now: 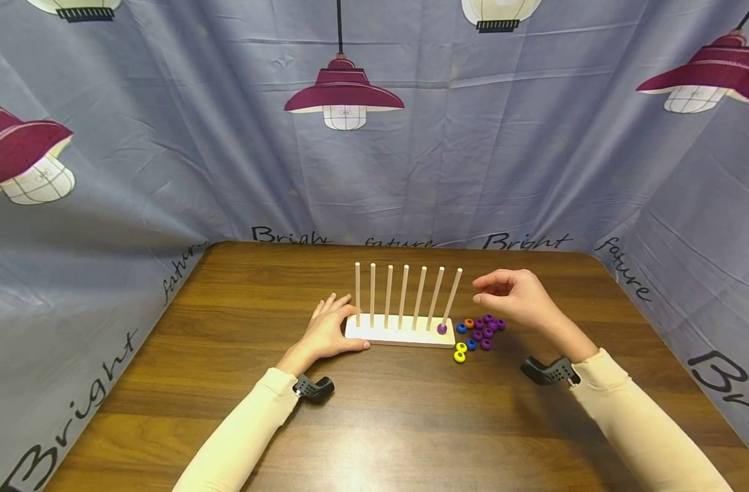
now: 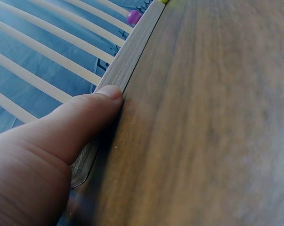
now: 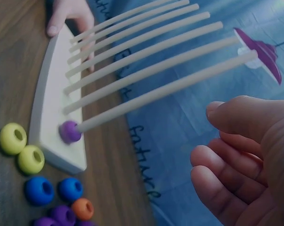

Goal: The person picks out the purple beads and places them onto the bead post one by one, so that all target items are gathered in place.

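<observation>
A pale wooden peg board (image 1: 399, 333) with several upright pegs stands on the table. One purple bead (image 1: 442, 329) sits at the foot of its rightmost peg. My left hand (image 1: 327, 331) grips the board's left end, with the thumb (image 2: 92, 110) along the front edge and fingers behind. Just right of the rightmost peg, my right hand (image 1: 514, 295) hovers above the table with fingers loosely curved and nothing between them. Below it lie loose beads: several purple ones (image 1: 486, 333), two blue ones (image 3: 39, 190), an orange one (image 3: 82, 208) and two yellow ones (image 3: 31, 159).
The brown wooden table (image 1: 374, 410) extends around the board. A blue-grey curtain (image 1: 374, 184) printed with lamps and lettering rises behind and on both sides. Each wrist wears a dark band (image 1: 313, 389).
</observation>
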The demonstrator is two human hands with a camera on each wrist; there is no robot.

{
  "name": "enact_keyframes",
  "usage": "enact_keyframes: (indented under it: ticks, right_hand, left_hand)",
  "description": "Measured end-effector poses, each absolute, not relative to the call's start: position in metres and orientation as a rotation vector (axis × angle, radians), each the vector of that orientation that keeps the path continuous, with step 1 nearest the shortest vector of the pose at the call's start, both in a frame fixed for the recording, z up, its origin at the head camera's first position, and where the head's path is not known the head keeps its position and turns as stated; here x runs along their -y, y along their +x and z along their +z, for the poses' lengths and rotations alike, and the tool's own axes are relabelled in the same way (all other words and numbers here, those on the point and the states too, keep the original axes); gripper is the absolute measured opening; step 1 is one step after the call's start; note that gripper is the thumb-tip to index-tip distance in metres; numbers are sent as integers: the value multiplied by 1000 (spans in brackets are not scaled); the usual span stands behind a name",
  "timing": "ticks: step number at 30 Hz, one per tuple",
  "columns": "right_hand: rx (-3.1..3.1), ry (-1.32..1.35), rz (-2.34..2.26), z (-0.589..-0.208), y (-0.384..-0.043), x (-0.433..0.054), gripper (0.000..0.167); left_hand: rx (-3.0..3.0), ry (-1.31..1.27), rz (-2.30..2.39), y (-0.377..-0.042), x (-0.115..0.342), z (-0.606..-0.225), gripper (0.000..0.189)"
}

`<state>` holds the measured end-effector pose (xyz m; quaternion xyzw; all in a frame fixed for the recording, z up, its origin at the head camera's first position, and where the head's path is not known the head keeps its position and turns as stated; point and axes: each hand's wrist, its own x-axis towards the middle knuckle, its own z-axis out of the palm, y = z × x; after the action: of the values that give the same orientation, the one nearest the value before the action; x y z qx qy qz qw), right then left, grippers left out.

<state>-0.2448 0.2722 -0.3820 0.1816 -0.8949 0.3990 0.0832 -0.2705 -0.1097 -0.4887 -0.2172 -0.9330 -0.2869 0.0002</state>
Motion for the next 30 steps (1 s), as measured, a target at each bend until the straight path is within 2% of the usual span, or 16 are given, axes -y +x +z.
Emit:
enact_keyframes:
  ticks: [15, 30]
  right_hand:
    - [2703, 396, 1056, -424, -238, -305, 27]
    - [2707, 261, 930, -464, -236, -331, 25]
  left_hand:
    - [2925, -686, -896, -271, 111, -488, 70]
    - [2917, -689, -897, -270, 110, -489, 69]
